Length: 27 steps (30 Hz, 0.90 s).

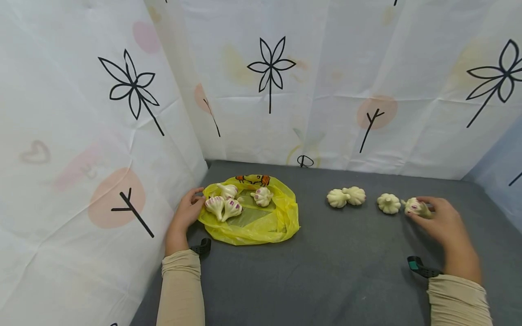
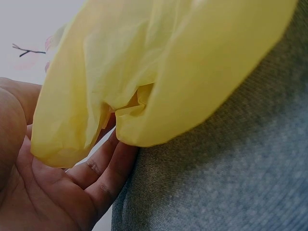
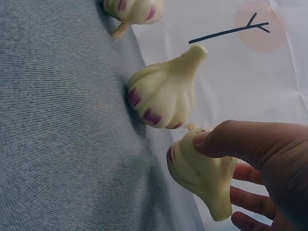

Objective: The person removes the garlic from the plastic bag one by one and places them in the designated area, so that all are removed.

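Note:
A yellow plastic bag (image 1: pixel 281 224) lies spread with its mouth turned up, and several garlic bulbs (image 1: pixel 232 208) sit inside. My left hand (image 1: pixel 190 209) holds the bag's left rim; in the left wrist view the yellow film (image 2: pixel 159 62) hides part of the fingers. Far to the right, my right hand (image 1: pixel 442 219) pinches a white garlic bulb (image 3: pixel 199 166) with purple marks, thumb on its side. Just left of that bulb stands another garlic bulb (image 1: pixel 389 203), stem up. Two more bulbs (image 1: pixel 346 196) lie together between it and the bag.
The dark grey cloth-covered table (image 1: pixel 310 271) extends in front of both arms. A white patterned sheet (image 1: pixel 326 90) rises along the back edge and the left side, close beside my left forearm. Black straps with small devices sit on both wrists.

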Each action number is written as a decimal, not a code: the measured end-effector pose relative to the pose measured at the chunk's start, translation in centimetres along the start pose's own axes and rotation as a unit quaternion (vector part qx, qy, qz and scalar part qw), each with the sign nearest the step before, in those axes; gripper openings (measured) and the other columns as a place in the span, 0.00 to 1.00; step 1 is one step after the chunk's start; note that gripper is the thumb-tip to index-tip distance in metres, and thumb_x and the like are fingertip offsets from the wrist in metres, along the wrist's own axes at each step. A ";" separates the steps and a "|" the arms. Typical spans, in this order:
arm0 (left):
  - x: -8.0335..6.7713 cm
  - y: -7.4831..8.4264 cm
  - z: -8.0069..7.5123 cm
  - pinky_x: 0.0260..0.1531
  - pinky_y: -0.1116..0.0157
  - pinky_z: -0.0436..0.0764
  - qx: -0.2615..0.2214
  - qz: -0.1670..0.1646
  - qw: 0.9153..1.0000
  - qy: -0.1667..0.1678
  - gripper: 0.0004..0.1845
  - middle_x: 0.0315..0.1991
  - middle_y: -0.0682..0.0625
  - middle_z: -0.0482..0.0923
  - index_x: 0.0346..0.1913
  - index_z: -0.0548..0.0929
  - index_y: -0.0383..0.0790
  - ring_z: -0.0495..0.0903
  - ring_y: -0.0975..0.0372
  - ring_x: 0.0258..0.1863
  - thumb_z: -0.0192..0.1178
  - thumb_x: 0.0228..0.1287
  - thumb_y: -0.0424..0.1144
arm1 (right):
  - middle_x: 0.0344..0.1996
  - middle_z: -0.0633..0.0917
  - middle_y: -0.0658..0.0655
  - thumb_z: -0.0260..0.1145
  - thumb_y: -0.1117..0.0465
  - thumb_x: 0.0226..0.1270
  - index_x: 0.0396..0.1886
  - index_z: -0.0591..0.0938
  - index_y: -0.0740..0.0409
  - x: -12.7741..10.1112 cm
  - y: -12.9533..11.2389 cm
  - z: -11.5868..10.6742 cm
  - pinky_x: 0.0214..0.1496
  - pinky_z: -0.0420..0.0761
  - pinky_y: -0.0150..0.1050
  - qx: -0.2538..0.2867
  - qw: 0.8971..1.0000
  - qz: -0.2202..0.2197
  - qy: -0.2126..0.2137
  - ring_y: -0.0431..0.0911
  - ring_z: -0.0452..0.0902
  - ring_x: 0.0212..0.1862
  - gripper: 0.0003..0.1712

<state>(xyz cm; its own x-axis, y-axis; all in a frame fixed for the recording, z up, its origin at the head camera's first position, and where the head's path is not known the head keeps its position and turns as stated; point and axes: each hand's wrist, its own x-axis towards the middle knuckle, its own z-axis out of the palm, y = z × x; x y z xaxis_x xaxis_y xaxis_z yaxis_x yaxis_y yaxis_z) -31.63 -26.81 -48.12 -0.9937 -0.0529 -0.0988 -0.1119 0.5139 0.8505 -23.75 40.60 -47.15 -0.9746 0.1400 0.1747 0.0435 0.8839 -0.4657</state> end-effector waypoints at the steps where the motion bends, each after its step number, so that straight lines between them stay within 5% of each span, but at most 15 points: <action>1: 0.0 0.0 0.0 0.61 0.49 0.71 -0.001 0.000 1.000 0.000 0.28 0.64 0.41 0.73 0.75 0.61 0.49 0.71 0.48 0.64 0.48 0.77 0.49 | 0.59 0.67 0.80 0.65 0.46 0.68 0.66 0.69 0.70 0.0 -0.1 0.1 0.45 0.68 0.67 -0.001 1.000 -0.003 0.002 0.73 0.66 0.55 0.39; 27: 0.0 0.0 0.1 0.61 0.49 0.71 -0.003 0.001 1.000 0.002 0.28 0.63 0.40 0.74 0.75 0.61 0.48 0.71 0.48 0.64 0.48 0.77 0.48 | 0.61 0.65 0.80 0.66 0.49 0.67 0.65 0.71 0.64 0.1 0.1 0.6 0.52 0.57 0.75 -0.032 0.999 -0.006 0.003 0.79 0.59 0.57 0.34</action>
<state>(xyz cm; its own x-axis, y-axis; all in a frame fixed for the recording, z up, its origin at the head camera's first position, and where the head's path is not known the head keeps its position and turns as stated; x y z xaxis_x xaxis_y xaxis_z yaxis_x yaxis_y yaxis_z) -31.63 -26.77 -48.18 -0.9939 -0.0554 -0.0954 -0.1103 0.5087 0.8539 -23.99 40.44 -47.75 -0.9739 0.1309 0.1852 0.0452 0.9122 -0.4071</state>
